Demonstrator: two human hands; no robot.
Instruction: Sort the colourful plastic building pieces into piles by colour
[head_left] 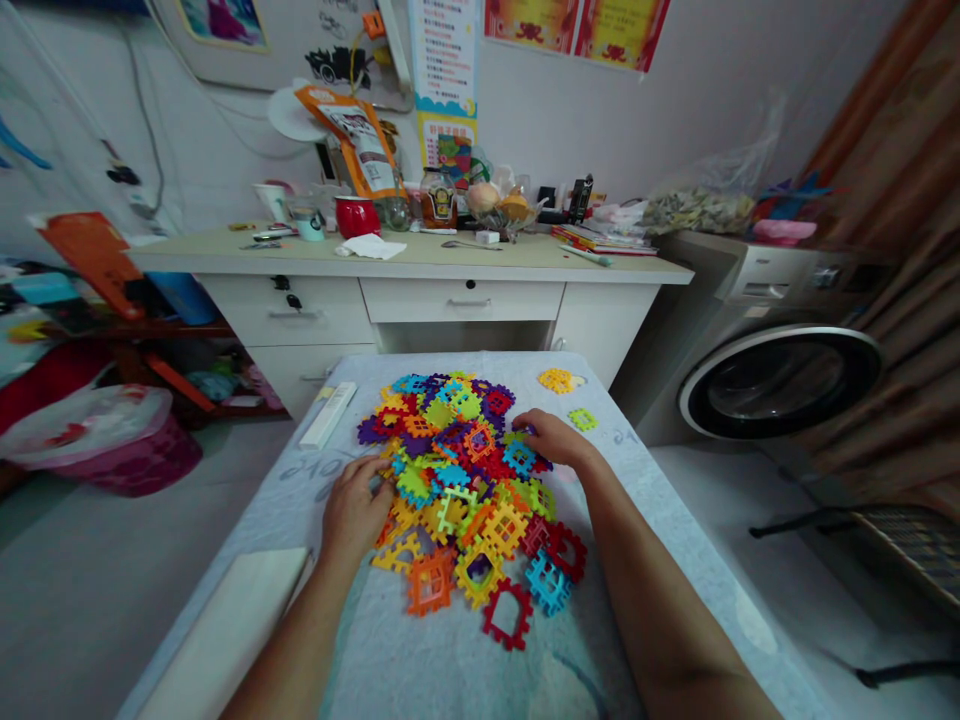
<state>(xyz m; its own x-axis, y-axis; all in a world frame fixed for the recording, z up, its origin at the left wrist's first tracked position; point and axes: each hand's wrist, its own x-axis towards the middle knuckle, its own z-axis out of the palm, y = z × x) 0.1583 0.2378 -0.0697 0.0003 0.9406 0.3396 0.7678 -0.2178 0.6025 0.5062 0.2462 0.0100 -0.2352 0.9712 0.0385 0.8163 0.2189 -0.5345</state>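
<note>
In the head view, we have a heap of multicoloured, notched flat plastic pieces (480, 442) in the middle of a table draped with pale blue patterned cloth (420, 680). Our left hand (358, 505) curves against the heap's left edge, and our right hand (553, 438) bends over its right edge; we cannot tell whether either grips a piece. A lime-green notched plastic square (582, 419) lies apart, just beyond our right wrist.

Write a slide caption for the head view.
Left hand and right hand flank a heap of colourful pieces on a blue cloth.
</note>
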